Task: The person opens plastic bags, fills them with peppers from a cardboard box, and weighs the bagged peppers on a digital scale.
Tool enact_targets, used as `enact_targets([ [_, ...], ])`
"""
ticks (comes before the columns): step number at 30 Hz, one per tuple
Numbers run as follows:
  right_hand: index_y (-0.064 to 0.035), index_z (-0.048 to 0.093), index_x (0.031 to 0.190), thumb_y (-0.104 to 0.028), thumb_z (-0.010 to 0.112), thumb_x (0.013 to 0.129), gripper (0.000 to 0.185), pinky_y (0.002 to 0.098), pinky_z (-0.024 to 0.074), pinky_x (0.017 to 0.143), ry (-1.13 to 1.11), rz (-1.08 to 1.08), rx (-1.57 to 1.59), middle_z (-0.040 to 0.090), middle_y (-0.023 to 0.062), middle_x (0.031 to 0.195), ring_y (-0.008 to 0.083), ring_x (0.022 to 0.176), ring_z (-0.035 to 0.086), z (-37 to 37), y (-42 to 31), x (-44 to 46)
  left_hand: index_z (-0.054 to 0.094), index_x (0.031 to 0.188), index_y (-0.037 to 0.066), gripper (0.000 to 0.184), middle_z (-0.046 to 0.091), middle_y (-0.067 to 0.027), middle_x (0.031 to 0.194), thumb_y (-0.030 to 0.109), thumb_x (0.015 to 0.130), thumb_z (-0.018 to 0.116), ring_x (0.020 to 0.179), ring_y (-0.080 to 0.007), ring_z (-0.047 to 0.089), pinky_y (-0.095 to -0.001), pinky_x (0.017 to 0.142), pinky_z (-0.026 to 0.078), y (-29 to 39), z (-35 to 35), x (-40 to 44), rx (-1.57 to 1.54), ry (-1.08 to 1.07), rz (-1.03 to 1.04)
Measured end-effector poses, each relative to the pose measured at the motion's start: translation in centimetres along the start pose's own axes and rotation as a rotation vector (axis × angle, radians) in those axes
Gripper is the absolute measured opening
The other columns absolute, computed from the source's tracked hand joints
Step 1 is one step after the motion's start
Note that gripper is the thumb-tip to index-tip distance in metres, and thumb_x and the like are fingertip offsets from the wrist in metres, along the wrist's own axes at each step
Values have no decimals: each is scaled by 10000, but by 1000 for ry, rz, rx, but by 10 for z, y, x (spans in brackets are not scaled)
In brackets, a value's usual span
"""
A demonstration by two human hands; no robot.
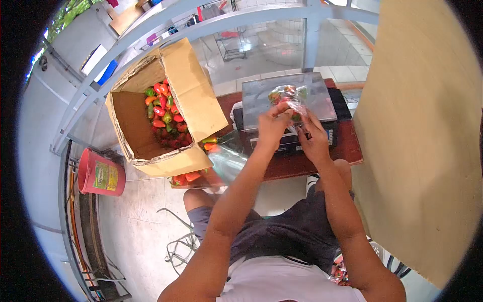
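A clear plastic bag [298, 107] with several red and green peppers in it lies on the metal plate of a weighing scale [256, 95]. My left hand [273, 126] is closed on the gathered neck of the bag from the left. On the other side, my right hand [314, 138] pinches the same neck, thumb and fingers together. Left of the scale, a cardboard box [193, 90] tilts toward me, its inside showing many small red, green and orange peppers [168, 113].
Clear plastic bags [229, 158] lie between box and scale, beside loose peppers [188, 177], on the dark red bench [354, 146]. A pink bucket [100, 173] and loose straps [181, 249] are on the floor. A tan board [420, 126] stands close on the right; a grey railing [241, 20] runs behind.
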State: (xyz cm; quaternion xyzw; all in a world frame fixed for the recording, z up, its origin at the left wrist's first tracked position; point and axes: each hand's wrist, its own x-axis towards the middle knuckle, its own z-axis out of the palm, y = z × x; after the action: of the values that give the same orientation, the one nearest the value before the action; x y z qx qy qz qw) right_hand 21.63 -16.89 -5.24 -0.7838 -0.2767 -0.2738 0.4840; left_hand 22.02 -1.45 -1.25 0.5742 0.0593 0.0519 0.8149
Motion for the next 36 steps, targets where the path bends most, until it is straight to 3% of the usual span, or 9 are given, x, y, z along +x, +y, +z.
enact_targets([
  [3, -59, 526, 1416, 12, 689, 830, 612, 391, 486, 1029, -68, 63, 31, 489, 251, 1453, 391, 1297, 541, -5, 5, 13, 680, 1217, -12, 333, 720, -80, 1066, -6, 884, 665, 909, -134, 667, -258, 789, 544, -14, 5, 0, 251, 56, 242],
  [9, -22, 533, 1394, -73, 746, 807, 626, 391, 499, 1005, -166, -16, -109, 477, 238, 1466, 379, 1279, 554, -9, 8, 33, 668, 1197, -48, 352, 711, -156, 1156, -35, 846, 657, 1043, -188, 671, -313, 926, 529, -18, -14, -4, 601, -15, 337],
  [12, -64, 518, 1426, -29, 804, 751, 734, 385, 446, 1066, -230, 108, 34, 427, 221, 1513, 380, 1347, 483, -18, -4, 33, 647, 1212, -36, 423, 654, -224, 1245, -83, 792, 656, 1169, -299, 649, -350, 1006, 499, -9, -26, -3, 548, -56, 382],
  [15, -109, 533, 1425, -19, 816, 724, 762, 397, 453, 1063, -357, 172, -14, 393, 183, 1547, 379, 1338, 491, -36, -18, 35, 690, 1189, 47, 418, 677, -180, 1196, -72, 789, 666, 1116, -290, 661, -347, 908, 538, 5, -38, -3, 832, -37, 650],
  [21, -210, 580, 1385, -30, 790, 697, 742, 420, 525, 993, -451, 85, -234, 356, 71, 1580, 323, 1172, 610, -67, -34, 39, 710, 1165, 147, 460, 609, -201, 1272, -79, 766, 676, 1132, -369, 627, -380, 889, 537, 32, -50, 4, 986, -163, 616],
  [28, -305, 633, 1329, 5, 719, 743, 669, 439, 508, 1018, -491, -155, -538, 275, 92, 1618, 313, 1245, 572, -68, -34, 43, 694, 1187, 148, 430, 439, -269, 1426, -2, 786, 653, 1285, -450, 488, -461, 1053, 466, 5, -51, 26, 1472, -394, 767],
  [31, -255, 682, 1260, -66, 709, 770, 526, 431, 519, 993, -471, -182, -670, 438, 106, 1527, 307, 1194, 610, -55, -21, 42, 693, 1198, 171, 448, 438, -182, 1480, 22, 777, 655, 1372, -380, 426, -449, 1010, 516, -1, -45, 27, 1650, -328, 727],
  [34, -123, 730, 1098, -110, 721, 811, 287, 455, 500, 966, -608, -1, -674, 655, 118, 1260, 342, 1103, 636, -51, 5, 59, 733, 1061, 133, 227, 576, -217, 1327, 159, 883, 595, 1221, -398, 579, -521, 925, 536, 21, -45, 46, 1890, -363, 636],
  [36, -83, 732, 996, -133, 717, 824, 179, 451, 514, 888, -484, -43, -565, 695, 130, 1080, 357, 995, 656, -64, 8, 82, 726, 1066, 121, 222, 653, -177, 1194, 185, 891, 605, 1112, -372, 634, -490, 883, 550, 62, -39, 56, 1904, -327, 454],
])
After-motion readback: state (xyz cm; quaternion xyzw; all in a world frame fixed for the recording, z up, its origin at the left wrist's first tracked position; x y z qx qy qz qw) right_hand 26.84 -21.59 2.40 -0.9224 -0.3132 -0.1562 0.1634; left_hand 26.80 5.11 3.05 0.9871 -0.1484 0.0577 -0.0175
